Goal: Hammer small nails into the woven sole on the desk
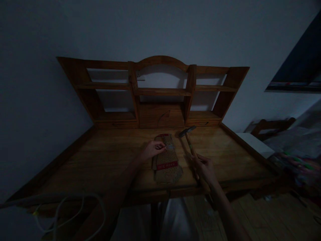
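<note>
A stack of cardboard pieces [167,164] with a red band lies on the wooden desk [105,157], near its front edge. My left hand [152,149] rests on the stack's upper left part, fingers pinched together on something small I cannot make out. My right hand [204,167] is wrapped round the wooden handle of a hammer [188,137]. The hammer's metal head is raised a little above the desk, just right of the cardboard's far end.
A wooden hutch with shelves [160,92] stands at the back of the desk against the wall. A white cable [72,209] loops at the lower left. A wooden chair [272,125] and colourful clutter [298,164] sit to the right. The room is dim.
</note>
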### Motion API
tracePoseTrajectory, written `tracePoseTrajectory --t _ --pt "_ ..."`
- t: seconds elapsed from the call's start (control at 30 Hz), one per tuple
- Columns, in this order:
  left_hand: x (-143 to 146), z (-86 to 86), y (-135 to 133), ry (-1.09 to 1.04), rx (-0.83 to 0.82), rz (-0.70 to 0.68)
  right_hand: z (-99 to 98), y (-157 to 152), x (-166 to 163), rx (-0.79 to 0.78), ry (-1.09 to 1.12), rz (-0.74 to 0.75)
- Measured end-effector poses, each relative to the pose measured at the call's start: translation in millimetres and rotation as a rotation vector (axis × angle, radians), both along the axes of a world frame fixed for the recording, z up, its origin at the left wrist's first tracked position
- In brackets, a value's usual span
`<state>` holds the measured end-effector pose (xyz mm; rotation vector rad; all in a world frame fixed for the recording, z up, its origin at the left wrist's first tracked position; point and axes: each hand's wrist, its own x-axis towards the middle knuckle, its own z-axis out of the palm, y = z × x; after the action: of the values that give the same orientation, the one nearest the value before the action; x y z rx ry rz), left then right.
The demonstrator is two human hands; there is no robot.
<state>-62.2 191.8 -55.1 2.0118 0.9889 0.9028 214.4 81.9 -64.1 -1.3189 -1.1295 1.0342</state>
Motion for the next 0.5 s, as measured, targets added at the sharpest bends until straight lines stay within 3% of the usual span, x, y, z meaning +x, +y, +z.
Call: tracePoseTrajectory --t 0.5 --pt "-2.5 5.9 -2.0 0.066 0.084 0.019 4.3 -2.2 -4.0 -0.02 0.024 -0.03"
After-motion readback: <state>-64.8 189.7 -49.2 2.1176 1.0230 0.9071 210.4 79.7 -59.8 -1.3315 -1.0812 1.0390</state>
